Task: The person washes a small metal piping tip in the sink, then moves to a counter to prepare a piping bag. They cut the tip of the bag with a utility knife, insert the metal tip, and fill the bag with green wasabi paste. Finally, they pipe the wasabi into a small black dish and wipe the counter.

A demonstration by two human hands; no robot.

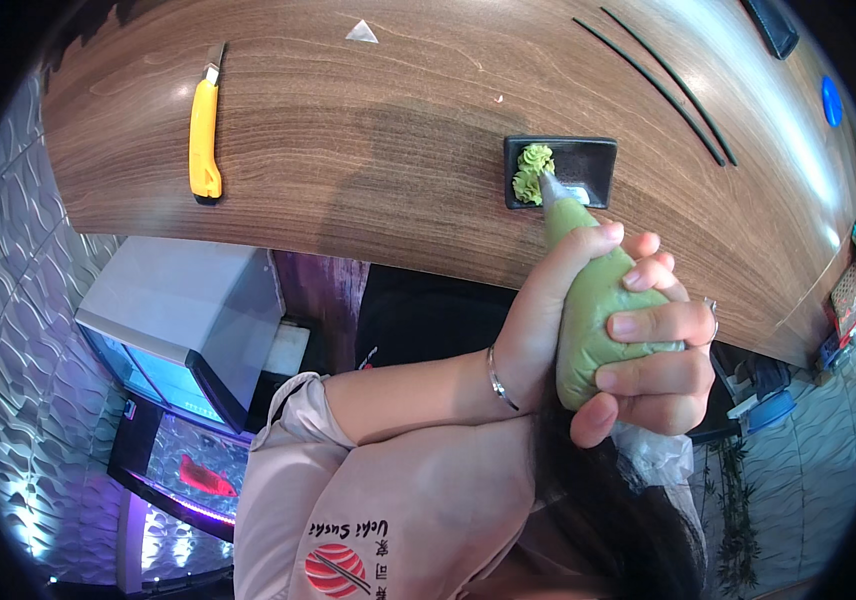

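Note:
My left hand (540, 300), with a bracelet at the wrist, grips the lower part of a clear piping bag (585, 352) filled with green paste. Higher on the bag, the fingers of my right hand (660, 360), one bearing a ring, are wrapped around its wide end. The bag's metal nozzle (552, 191) points into a small black rectangular dish (599, 154), its tip at the green paste. Ruffled mounds of green paste (536, 159) lie in the dish's left side. A small white piece (576, 195) shows beside the nozzle.
On the wood-grain table (285, 150) lie a yellow utility knife (204, 135), its blade out, a white triangular scrap (362, 32) and a pair of dark chopsticks (660, 82). A blue round object (832, 101) is at the far right. Below left stands a glass-fronted cabinet (180, 300).

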